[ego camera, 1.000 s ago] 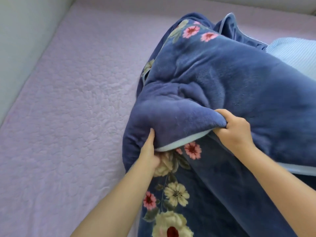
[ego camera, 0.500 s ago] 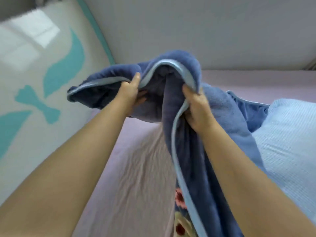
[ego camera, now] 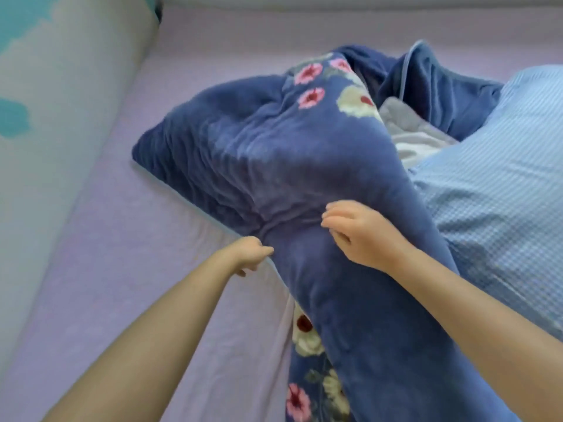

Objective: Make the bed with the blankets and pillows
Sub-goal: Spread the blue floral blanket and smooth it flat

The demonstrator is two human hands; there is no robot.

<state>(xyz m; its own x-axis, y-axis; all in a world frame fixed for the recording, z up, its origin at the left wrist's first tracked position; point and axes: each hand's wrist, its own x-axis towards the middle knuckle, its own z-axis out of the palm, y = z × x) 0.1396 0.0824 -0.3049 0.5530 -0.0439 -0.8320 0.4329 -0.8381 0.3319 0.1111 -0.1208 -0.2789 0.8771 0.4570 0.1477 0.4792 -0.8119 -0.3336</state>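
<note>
Lilac sheet [ego camera: 158, 300]: blue blanket [ego camera: 304, 166] between left hand [ego camera: 248, 252] and right hand [ego camera: 362, 236].

Plush navy blanket [ego camera: 304, 166] with pink and cream flowers, heaped in rumpled folds across the lilac bed sheet [ego camera: 137, 269], light blue checked blanket [ego camera: 502, 184] bunched touching its right side

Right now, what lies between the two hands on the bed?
In the head view, a bunched ridge of the dark blue floral blanket fills the stretch between the left hand, which pinches its edge, and the right hand, which rests on top.
</note>
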